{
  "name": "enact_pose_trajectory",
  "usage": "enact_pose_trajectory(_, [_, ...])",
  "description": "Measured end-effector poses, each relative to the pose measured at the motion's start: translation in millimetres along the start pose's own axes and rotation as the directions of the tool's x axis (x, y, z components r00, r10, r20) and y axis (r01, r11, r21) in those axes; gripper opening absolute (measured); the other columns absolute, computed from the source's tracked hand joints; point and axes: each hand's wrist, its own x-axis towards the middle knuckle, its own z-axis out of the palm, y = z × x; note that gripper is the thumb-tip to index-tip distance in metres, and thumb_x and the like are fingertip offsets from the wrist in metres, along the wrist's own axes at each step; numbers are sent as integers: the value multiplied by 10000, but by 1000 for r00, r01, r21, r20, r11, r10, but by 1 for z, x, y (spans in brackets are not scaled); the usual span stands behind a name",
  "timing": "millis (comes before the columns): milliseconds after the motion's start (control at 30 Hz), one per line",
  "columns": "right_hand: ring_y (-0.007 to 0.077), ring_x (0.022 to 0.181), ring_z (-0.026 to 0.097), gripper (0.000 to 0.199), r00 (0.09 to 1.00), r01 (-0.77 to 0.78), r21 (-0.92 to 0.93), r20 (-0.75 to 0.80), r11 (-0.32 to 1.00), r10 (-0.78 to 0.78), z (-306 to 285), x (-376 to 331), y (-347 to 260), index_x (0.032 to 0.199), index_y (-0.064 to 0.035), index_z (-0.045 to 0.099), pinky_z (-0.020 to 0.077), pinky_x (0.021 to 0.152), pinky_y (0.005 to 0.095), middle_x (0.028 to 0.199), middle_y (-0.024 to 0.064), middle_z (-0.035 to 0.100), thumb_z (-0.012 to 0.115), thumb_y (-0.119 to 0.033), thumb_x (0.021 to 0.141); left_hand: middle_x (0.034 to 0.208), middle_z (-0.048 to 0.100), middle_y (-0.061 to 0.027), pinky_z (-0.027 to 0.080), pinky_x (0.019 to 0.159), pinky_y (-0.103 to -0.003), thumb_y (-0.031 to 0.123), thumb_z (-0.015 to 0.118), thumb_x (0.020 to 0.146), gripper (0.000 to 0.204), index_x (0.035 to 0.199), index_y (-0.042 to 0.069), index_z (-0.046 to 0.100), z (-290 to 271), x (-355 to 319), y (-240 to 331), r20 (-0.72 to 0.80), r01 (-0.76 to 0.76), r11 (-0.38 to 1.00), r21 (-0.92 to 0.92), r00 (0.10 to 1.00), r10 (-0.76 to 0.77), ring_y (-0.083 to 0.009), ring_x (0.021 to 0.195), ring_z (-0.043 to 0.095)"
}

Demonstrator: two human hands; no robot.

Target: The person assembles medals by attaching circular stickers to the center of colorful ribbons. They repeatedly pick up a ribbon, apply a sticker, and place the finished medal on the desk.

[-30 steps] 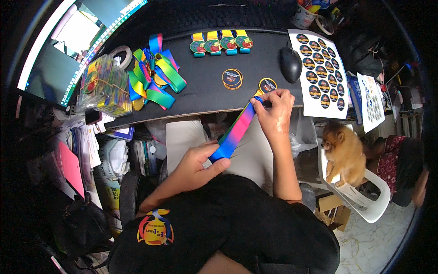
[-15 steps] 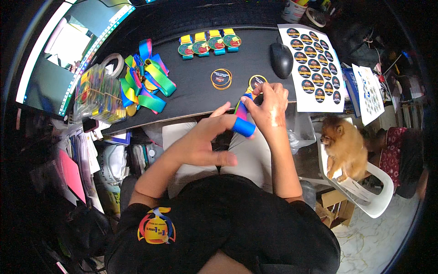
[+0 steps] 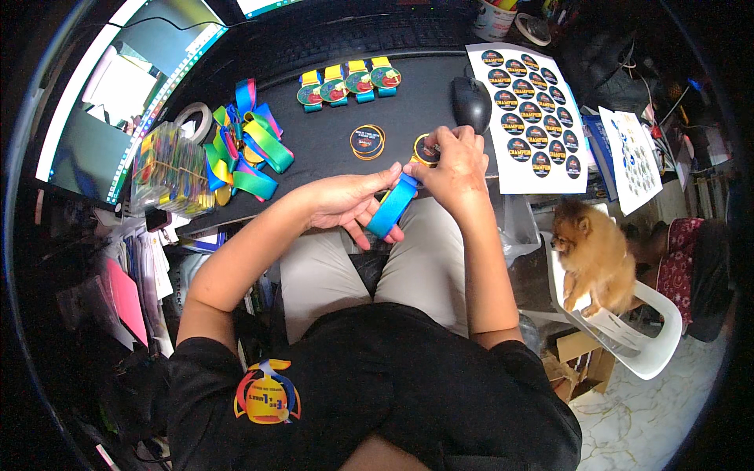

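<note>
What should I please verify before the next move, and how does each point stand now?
1. Right hand at the medal: ok, fingers over its right side.
2. Medal face fully visible: not ok, partly covered by those fingers.
3. Blue ribbon firmly gripped by the left hand: cannot tell, it lies across the fingers.
4. Mouse untouched: cannot tell, the right hand is very close.
5. Four medals in order: ok, side by side in a row.
6. Ribbon pile untangled: not ok, heaped together.

Lettering marks the round stickers, loose disc and shirt emblem.
</note>
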Motion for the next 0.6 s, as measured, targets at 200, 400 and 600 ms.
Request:
enact_pose_trajectory(200, [359, 1052, 508, 644, 993, 27, -13, 116, 1000, -25, -4, 10, 2, 1073, 11, 544, 448, 852, 459, 1061, 197, 534, 836, -319, 603, 1056, 632, -263, 576, 641, -397, 759, 223, 848, 837, 1386, 122, 303, -4, 0, -3, 58, -38, 993, -113, 997, 45, -290, 939, 668])
enact_pose_trajectory(400, [385, 1037, 530, 689, 983, -41, -5, 181, 999, 41, -3, 20, 2, 1053, 49, 518, 448, 899, 425, 1031, 219, 549, 871, -280, 562, 1071, 615, -293, 592, 612, -401, 733, 194, 867, 803, 1391, 132, 293, -7, -2, -6, 92, -68, 977, -200, 992, 88, -320, 939, 667])
enact_pose_trajectory(600, [391, 957, 592, 739, 975, 53, 24, 214, 998, -56, -6, 30, 9, 1067, 63, 491, 494, 836, 424, 995, 237, 582, 871, -314, 558, 1073, 612, -297, 594, 594, -409, 746, 202, 855, 826, 1397, 128, 281, -8, -1, -5, 90, -63, 982, -177, 993, 80, -327, 946, 663])
